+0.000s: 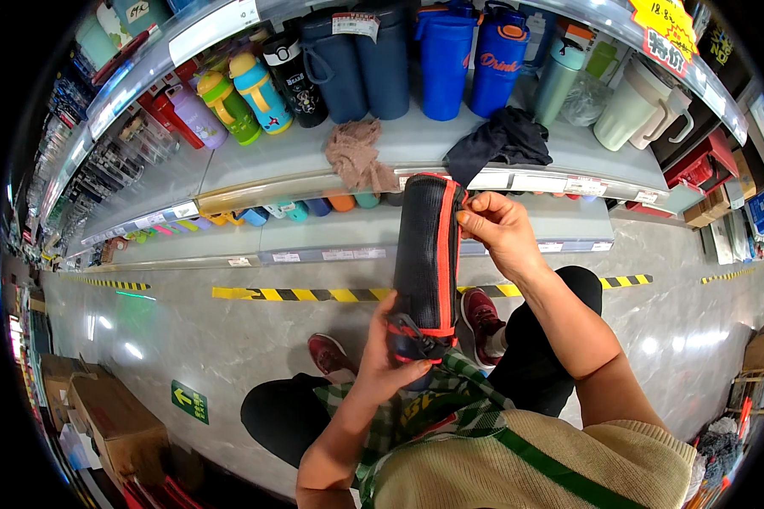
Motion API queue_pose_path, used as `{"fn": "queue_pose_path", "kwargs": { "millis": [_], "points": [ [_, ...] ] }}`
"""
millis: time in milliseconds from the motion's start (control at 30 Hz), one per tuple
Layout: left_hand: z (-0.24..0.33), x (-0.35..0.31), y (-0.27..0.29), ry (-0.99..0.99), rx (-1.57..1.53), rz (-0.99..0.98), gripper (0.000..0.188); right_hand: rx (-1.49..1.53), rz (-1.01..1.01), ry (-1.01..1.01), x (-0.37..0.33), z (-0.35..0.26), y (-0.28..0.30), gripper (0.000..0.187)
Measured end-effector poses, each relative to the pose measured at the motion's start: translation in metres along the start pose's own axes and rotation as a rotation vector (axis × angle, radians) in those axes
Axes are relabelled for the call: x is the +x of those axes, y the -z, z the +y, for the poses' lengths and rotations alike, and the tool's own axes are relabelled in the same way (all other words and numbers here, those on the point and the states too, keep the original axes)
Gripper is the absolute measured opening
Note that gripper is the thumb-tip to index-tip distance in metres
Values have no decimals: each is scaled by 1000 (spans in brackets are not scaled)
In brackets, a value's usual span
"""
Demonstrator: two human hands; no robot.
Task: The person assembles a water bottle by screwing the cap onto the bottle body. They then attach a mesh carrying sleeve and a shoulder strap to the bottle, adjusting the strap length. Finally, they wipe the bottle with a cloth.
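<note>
A black cylindrical bottle sleeve point(422, 254) with red edging is held in front of the shelf, its long side running away from me. My left hand point(382, 356) is wrapped around its near end, where a dark strap and buckle bunch up. At the far right edge of the sleeve, my right hand point(494, 222) pinches the red-trimmed seam between thumb and fingers. Whether a zipper pull sits in that pinch is too small to tell. Just beyond the sleeve, a brown cloth point(361, 155) and a black cloth point(502, 146) lie on the shelf edge.
On the grey shelf point(263, 170) stand a green-yellow bottle point(239, 114), two dark blue tumblers point(384, 68), blue bottles point(444, 72) and a cream jug point(632, 102). A lower shelf holds more bottles. Cardboard boxes point(119, 424) sit at lower left. Striped tape point(331, 294) crosses the floor.
</note>
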State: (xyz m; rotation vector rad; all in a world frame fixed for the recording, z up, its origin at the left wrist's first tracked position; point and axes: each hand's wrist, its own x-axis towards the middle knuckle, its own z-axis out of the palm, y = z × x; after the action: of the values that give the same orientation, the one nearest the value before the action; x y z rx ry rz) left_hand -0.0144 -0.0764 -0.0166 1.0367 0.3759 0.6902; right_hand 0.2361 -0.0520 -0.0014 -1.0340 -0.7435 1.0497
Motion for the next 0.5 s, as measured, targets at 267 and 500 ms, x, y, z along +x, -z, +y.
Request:
{"fn": "queue_pose_path", "kwargs": {
  "millis": [267, 500],
  "points": [
    [-4, -1, 1, 10, 68, 10, 91, -473, 23, 370, -5, -4, -1, 12],
    [-12, 2, 3, -108, -6, 16, 91, -452, -38, 409, -10, -16, -2, 20]
  ]
}}
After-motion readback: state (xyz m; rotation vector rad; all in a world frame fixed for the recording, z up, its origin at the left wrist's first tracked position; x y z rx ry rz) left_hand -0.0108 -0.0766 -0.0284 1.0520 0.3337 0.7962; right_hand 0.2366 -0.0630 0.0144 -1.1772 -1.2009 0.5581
